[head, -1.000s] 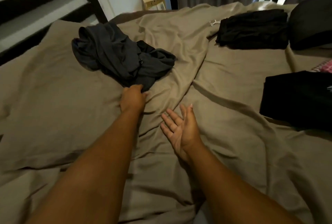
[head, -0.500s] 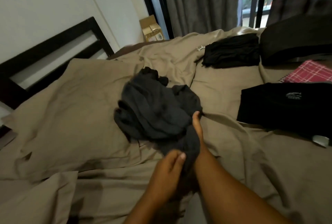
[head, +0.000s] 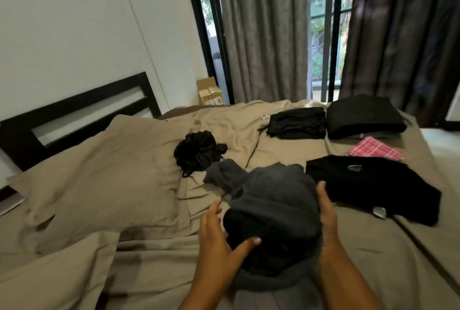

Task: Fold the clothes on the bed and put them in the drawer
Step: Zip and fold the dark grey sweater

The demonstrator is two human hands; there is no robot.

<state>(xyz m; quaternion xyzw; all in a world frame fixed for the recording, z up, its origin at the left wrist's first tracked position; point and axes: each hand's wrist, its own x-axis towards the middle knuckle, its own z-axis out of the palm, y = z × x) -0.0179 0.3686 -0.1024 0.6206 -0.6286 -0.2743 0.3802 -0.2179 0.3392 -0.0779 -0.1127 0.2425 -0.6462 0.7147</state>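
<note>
A crumpled dark grey garment (head: 271,207) lies bunched on the tan bed sheet (head: 361,247) right in front of me, between my hands. My left hand (head: 219,240) is on its left side with straight spread fingers and the thumb pressing on the cloth. My right hand (head: 328,220) holds its right side, thumb up along the fabric, fingers hidden under it. A second crumpled black garment (head: 196,153) lies just behind, near the pillow. No drawer is in view.
Folded black clothes (head: 296,123) and a thicker folded dark pile (head: 363,115) sit at the far right. A folded black shirt (head: 368,185) and red plaid cloth (head: 375,151) lie right of my hands. A tan pillow (head: 99,175) and black headboard (head: 74,108) are at left.
The grey garment has been pulled off the black one and toward me. My left hand let go of its pinch and now lies spread against the bundle; my view has tilted up.
</note>
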